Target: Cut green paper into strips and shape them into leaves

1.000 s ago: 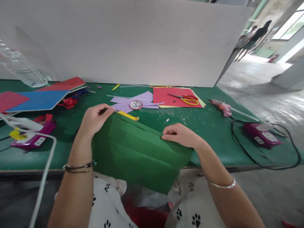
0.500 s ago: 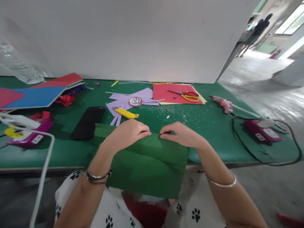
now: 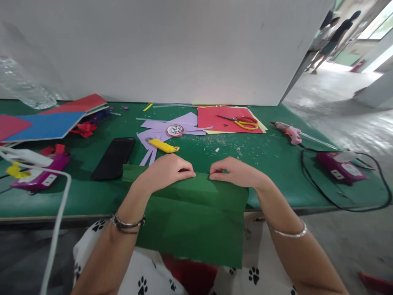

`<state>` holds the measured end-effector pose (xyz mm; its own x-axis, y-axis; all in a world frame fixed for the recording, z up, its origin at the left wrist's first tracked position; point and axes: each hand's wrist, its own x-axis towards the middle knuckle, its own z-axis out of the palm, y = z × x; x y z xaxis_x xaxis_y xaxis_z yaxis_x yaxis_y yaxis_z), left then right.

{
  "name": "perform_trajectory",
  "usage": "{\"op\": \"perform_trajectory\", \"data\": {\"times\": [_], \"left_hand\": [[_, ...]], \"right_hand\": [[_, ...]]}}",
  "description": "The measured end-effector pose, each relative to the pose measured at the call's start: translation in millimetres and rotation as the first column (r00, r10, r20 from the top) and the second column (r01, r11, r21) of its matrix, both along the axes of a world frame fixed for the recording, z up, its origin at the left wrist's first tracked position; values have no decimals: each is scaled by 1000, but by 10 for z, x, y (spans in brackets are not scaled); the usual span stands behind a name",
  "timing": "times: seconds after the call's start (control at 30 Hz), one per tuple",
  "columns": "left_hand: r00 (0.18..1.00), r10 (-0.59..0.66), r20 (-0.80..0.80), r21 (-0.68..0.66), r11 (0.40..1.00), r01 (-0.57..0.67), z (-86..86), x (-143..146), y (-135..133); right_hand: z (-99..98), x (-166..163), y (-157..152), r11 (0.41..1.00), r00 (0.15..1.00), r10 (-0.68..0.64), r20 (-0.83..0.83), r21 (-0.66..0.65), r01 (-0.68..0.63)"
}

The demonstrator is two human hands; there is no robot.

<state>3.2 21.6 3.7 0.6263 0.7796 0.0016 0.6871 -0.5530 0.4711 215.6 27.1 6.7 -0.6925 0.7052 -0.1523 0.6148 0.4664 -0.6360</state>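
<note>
While both hands pinch it, one green paper sheet [image 3: 196, 221] overhangs the table [image 3: 270, 164].
Left hand [image 3: 166, 170] and right hand [image 3: 235, 172] fingers closed on its folded top edge; one phone [image 3: 114, 157], one scissors [image 3: 241, 121].

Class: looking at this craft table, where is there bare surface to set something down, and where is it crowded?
Bare table lies between the right hand, the scissors and the glue gun. A smaller patch lies between the phone and the blue sheet. The lilac paper flower middle and left edge are crowded.

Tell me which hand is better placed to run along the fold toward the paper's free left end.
Probably the left hand: it presses the green paper at the fold beside the right hand, and the uncovered stretch lies on its side.
</note>
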Motion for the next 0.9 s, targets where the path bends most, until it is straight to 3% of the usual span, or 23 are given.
{"op": "perform_trajectory", "data": {"times": [0.23, 0.47, 0.73, 0.9], "left_hand": [[999, -3, 39, 80, 997, 0, -5, -8, 47], [999, 30, 30, 5, 1000, -30, -76, -90, 97], [990, 140, 11, -11, 990, -140, -74, -234, 142], [989, 146, 22, -28, 989, -146, -67, -297, 163]], "right_hand": [[78, 152, 27, 999, 998, -52, 19, 1, 52], [29, 202, 73, 999, 997, -11, 79, -50, 15], [-44, 299, 157, 995, 994, -54, 92, -82, 61], [-6, 332, 151, 992, 995, -74, 73, -97, 81]]}}
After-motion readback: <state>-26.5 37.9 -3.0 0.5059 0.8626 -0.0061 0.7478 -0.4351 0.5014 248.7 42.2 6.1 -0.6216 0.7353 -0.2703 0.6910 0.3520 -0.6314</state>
